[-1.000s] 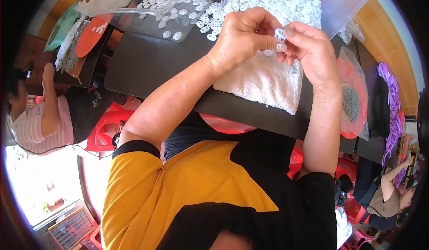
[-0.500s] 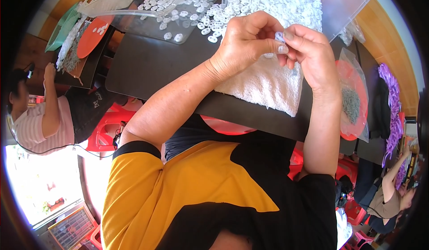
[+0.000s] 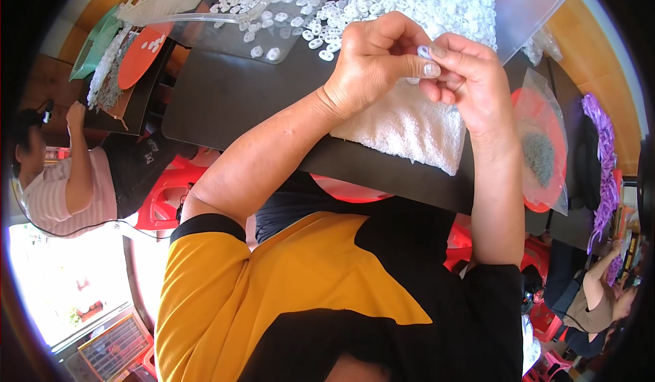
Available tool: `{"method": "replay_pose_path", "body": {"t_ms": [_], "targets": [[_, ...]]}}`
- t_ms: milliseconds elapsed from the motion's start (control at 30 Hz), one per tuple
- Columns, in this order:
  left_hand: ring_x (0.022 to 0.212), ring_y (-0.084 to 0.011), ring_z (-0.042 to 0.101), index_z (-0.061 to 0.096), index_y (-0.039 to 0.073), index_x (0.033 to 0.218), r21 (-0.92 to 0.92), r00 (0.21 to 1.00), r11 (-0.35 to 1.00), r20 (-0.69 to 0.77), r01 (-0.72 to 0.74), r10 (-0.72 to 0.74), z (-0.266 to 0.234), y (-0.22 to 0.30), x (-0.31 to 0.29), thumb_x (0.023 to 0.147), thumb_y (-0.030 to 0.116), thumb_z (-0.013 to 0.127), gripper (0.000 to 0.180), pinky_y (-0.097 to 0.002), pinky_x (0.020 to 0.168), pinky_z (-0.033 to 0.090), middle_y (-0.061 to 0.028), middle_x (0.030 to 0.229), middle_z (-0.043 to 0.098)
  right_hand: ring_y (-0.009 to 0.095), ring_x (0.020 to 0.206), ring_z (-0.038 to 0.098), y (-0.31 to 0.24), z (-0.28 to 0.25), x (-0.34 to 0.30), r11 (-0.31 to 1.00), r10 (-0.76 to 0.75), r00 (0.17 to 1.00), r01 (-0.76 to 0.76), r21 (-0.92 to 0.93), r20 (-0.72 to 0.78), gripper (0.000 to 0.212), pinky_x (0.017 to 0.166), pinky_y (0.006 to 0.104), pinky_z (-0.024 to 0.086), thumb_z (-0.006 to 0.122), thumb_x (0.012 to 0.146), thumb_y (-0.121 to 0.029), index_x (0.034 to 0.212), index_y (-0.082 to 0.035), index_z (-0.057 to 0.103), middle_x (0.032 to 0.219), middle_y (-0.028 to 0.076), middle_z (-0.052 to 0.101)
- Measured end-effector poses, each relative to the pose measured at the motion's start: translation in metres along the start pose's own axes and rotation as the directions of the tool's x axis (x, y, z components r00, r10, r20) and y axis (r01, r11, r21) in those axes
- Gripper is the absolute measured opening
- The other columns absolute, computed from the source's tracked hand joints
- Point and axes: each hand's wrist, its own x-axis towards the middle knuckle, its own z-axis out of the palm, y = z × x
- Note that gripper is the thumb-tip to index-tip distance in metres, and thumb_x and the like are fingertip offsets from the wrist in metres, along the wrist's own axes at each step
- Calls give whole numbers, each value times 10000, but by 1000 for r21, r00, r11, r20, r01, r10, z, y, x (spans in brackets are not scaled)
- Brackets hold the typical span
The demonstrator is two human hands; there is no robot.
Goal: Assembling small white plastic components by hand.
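In the head view, the small white piece (image 3: 424, 51) is up between the fingertips of both hands, above the far end of a pale towel (image 3: 409, 133). The right hand (image 3: 471, 75) has its thumb and forefinger pinched on it, other fingers loosely curled. The left hand (image 3: 375, 54) is mostly closed, thumb tip close by; whether it grips the piece too, I cannot tell.

The piece looks like light, stiff plastic, probably smooth enough to slip and not easily broken. Its rim seems the best hold, leaving the holes free.

Beyond the hands is a heap of white pieces (image 3: 430, 6) beside the wall of a see-through box (image 3: 529, 13), so reaching far could scatter some. The widest stretch of dark table (image 3: 239, 102) runs left; rightward, a plastic bag (image 3: 539, 153) narrows the room. The towel's near corner lies close to the table edge.
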Motion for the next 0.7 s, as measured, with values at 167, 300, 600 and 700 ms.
{"method": "replay_pose_path", "body": {"t_ms": [167,300,600,700], "targets": [[744,-45,556,647,33,977,-41,998,999,-57,-36,33,4,-18,1,744,43,828,295,-192,677,486,13,835,623,114,505,554,0,8,0,1000,-9,998,10,16,-68,178,450,203,360,620,900,-149,855,23,625,641,39,591],[750,-41,545,632,36,992,-5,997,998,-42,-64,64,5,-17,1,728,33,840,336,-188,694,483,24,851,614,109,501,554,-2,8,-2,999,-33,994,31,-19,-104,161,448,205,364,622,896,-139,851,16,629,635,35,594],[723,-42,556,651,42,897,118,999,993,-43,-18,24,0,-8,-2,688,85,878,312,-200,683,489,32,778,617,103,499,552,6,8,-1,999,-43,998,42,-25,-52,159,435,187,360,629,896,-129,864,26,638,646,42,609],[724,-50,585,650,49,878,94,999,995,-27,-39,42,-1,-11,-1,692,61,868,287,-211,668,496,16,772,641,101,510,558,8,4,2,999,-46,999,46,-27,-25,161,435,184,359,630,899,-130,871,28,642,644,42,607]]}}
